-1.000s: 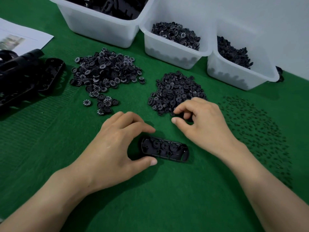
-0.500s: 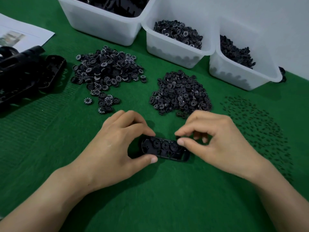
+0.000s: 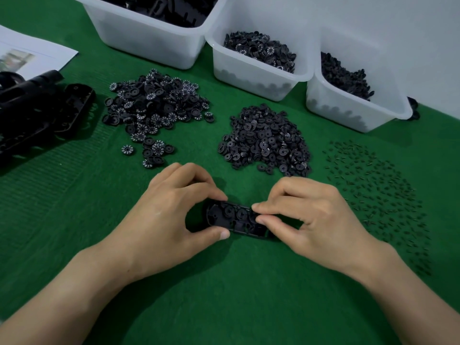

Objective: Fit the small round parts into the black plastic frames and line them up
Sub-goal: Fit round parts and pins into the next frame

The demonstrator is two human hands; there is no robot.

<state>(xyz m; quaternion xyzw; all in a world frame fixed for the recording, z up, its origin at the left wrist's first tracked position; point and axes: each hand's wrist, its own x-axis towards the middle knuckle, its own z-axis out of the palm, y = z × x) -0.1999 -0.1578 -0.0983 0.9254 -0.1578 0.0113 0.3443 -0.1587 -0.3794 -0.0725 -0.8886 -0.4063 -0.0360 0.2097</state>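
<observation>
Presently, my left hand (image 3: 164,215) clamped on the black plastic frame (image 3: 231,216) at its left end, my right hand (image 3: 311,215) pinching its right half, small round parts (image 3: 242,214) seated inside, green counter (image 3: 224,295) beneath.

Cannot see the right end of the black plastic frame (image 3: 231,217), covered by the right hand (image 3: 316,217); cannot confirm any small round part pinched between thumb and forefinger there. Cannot read most digits on the numbered wheels (image 3: 154,105) nor resolve single shapes among the tiny pins (image 3: 378,195), too small. Lose to the picture's edges the top of the large bin (image 3: 149,38), the left of the paper sheet (image 3: 37,56) and of the stacked black frames (image 3: 42,113), and both forearms below; make out only a dark sliver (image 3: 413,107) behind the right-hand bin (image 3: 348,113).
</observation>
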